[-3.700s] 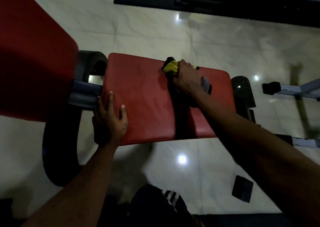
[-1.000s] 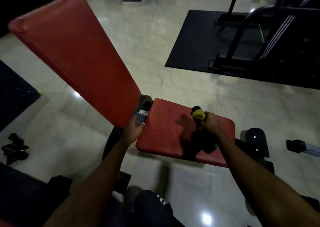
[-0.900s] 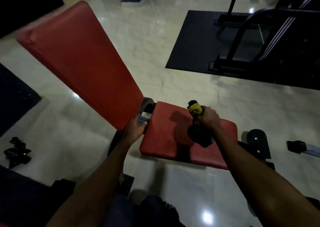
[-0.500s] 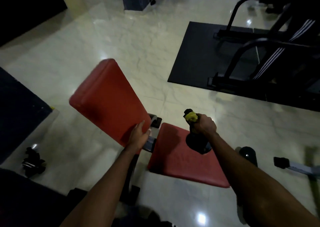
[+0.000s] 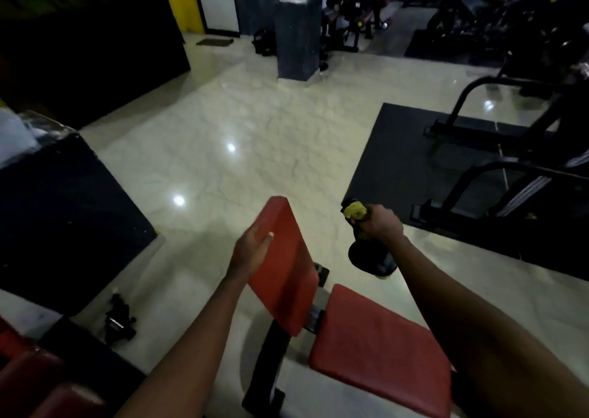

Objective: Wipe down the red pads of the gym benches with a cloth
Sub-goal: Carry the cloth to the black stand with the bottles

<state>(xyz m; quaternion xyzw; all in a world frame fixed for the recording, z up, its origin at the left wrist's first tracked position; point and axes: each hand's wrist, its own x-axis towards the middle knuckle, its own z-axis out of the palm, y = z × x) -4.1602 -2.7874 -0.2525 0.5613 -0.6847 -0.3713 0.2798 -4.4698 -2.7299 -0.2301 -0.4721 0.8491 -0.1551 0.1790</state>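
The bench's red backrest pad (image 5: 287,267) stands tilted up at the centre, and its red seat pad (image 5: 379,347) lies flat to the lower right. My left hand (image 5: 251,248) holds the backrest's left edge near the top, thumb on the red face. My right hand (image 5: 381,224) is raised above the floor beyond the seat, off both pads. It grips a bunched yellow cloth (image 5: 355,210) together with a dark bottle-shaped object (image 5: 371,258) that hangs below the fist.
A black floor mat (image 5: 398,162) with a black machine frame (image 5: 478,130) lies to the right. Another dark mat (image 5: 63,220) is on the left, a small dark object (image 5: 119,322) on the tiles, more red pads (image 5: 32,385) at bottom left, a dark pillar (image 5: 298,35) far back.
My left hand slid from the hinge up the backrest's left edge. My right hand lifted the cloth off the seat pad. The view rose and pulled back from the bench.
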